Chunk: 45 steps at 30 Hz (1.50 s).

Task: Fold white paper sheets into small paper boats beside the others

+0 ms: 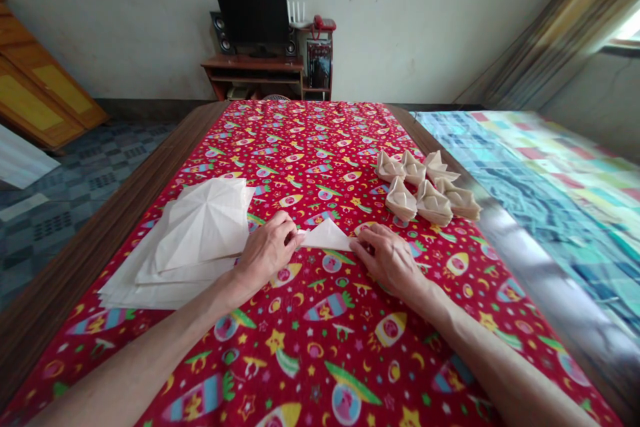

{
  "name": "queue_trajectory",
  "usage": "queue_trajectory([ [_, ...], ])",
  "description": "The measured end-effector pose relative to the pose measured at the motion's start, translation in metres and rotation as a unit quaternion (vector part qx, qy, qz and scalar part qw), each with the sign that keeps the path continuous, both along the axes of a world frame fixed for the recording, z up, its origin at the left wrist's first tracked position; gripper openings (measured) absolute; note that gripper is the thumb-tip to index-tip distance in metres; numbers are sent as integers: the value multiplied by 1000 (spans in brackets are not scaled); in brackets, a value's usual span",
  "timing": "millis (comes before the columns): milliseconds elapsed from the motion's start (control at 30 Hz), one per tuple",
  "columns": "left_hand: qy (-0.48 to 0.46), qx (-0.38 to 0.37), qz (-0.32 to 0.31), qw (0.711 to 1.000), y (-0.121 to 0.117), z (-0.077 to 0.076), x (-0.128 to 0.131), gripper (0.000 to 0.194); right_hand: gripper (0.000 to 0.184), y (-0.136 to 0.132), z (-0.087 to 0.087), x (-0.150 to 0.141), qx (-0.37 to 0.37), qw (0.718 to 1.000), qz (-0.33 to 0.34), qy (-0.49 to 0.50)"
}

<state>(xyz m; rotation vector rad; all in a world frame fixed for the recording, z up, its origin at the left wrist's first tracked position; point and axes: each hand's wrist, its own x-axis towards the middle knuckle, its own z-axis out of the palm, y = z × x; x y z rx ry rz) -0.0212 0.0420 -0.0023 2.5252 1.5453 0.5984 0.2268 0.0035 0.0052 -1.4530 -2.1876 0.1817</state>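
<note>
A small piece of folded white paper [327, 235], with a pointed peak in its middle, lies between my hands on the red cloth. My left hand [270, 245] pinches its left end. At the opposite end, the closed fingers of my right hand [387, 255] grip the paper. Left of my left hand is a stack of creased white paper sheets [195, 230], the top ones marked with radiating fold lines. Several folded paper boats [433, 201], or ingot-like shapes, stand grouped in two rows beyond my right hand.
A red patterned cloth [330, 353] covers the table, whose brown wooden edge [75, 253] shows at the left. To the right is a bed with a blue checked cover [525, 193]. A desk [255, 67] holding a monitor [253, 23] stands against the wall.
</note>
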Motion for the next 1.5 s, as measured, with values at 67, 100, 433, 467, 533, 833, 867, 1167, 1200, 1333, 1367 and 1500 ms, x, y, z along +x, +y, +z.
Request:
queue_trajectory([
  [67, -14, 6, -1, 1000, 2, -1, -1, 14, 22, 1, -1, 0, 2, 1000, 2, 4],
  [100, -20, 20, -3, 1000, 2, -1, 0, 9, 22, 1, -1, 0, 1, 1000, 3, 5],
  [433, 45, 40, -242, 968, -28, 4, 27, 47, 18, 2, -8, 1, 33, 999, -1, 11],
  [467, 42, 32, -240, 969, -31, 3, 29, 50, 18, 2, -9, 1, 41, 999, 1, 15],
  [533, 45, 23, -232, 971, -36, 1, 32, 50, 19, 2, -9, 1, 48, 999, 0, 22],
  [833, 76, 9, -207, 975, -45, 2, 35, 50, 36, -14, -2, -8, 95, 994, -29, -44],
  [867, 74, 8, -210, 975, -45, 3, 36, 49, 41, -18, -2, -11, 99, 993, 3, -60],
  [1167, 91, 30, -178, 979, -47, 3, 29, 50, 51, -38, -11, -20, 59, 982, 126, -124],
  [1200, 98, 34, -173, 979, -47, 3, 27, 50, 51, -38, -11, -18, 59, 981, 129, -133],
  [1333, 127, 46, -159, 978, -48, 2, 15, 52, 45, -36, -8, -13, 82, 977, 126, -149],
  [1367, 134, 49, -155, 978, -48, 2, 12, 52, 44, -36, -7, -13, 89, 977, 123, -149],
  [1500, 165, 56, -136, 975, -52, 3, -2, 51, 39, -35, -6, -11, 113, 973, 119, -164],
])
